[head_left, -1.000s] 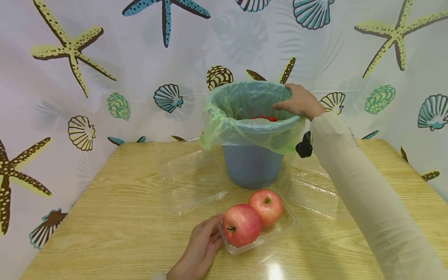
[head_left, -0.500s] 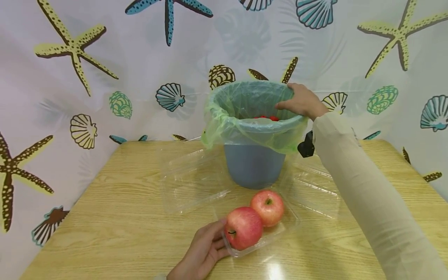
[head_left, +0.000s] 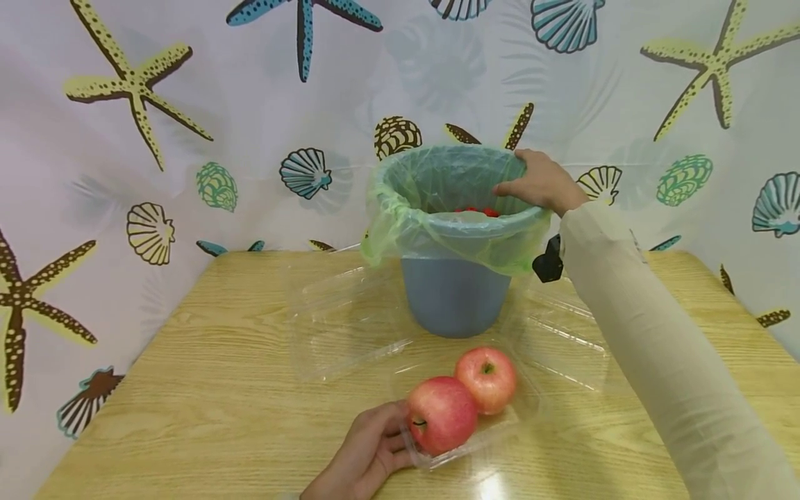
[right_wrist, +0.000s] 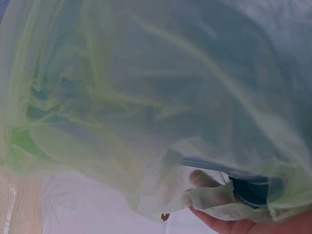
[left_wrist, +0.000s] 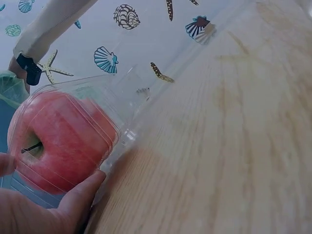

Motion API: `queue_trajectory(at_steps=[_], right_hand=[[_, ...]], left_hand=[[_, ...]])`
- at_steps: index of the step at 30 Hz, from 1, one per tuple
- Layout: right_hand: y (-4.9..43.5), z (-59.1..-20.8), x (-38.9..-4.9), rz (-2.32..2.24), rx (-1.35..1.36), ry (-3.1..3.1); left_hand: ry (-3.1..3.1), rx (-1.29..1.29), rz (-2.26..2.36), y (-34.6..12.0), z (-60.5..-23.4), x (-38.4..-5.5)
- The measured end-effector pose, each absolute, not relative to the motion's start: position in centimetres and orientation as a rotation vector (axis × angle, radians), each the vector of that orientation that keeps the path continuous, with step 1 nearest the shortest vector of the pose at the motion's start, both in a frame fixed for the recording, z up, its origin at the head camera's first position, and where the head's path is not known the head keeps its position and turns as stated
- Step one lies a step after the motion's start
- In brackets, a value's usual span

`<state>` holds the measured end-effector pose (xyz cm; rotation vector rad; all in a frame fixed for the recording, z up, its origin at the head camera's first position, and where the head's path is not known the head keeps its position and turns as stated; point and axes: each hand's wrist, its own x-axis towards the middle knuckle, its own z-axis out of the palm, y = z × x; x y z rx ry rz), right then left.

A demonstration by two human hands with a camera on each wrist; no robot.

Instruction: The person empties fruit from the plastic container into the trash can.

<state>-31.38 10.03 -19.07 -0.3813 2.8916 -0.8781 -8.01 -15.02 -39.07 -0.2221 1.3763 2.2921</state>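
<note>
Two red apples [head_left: 444, 415] sit side by side in a clear plastic container [head_left: 500, 434] in front of the bucket. My left hand [head_left: 369, 444] grips its near left corner, thumb at the side and fingers lower down. In the left wrist view the nearer apple [left_wrist: 68, 141] shows behind clear plastic. Whether the container touches the table, I cannot tell. A blue bucket [head_left: 456, 295] is lined with a thin green plastic bag [head_left: 400, 229]. My right hand [head_left: 540, 182] grips the bucket's right rim, thumb inside. The bag hides much of that hand in the right wrist view.
Clear plastic packaging [head_left: 350, 326] lies left of the bucket, with more clear packaging [head_left: 562, 340] to the right. Red things [head_left: 476, 212] show inside the bucket, mostly hidden. A shell-and-starfish patterned curtain [head_left: 250, 125] hangs behind the wooden table [head_left: 206, 389].
My left hand has moved the container of apples slightly right and nearer to me; its fingers now reach further under the corner. My right hand stays on the bucket rim.
</note>
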Motion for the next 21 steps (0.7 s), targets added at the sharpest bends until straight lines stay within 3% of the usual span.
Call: queue_trajectory(at_steps=[21], right_hand=[[10.0,-18.9,-31.3,-0.871,-0.380,2.890]], left_hand=[[1.413,-0.269,2.354,-17.1,-35.6,-7.5]])
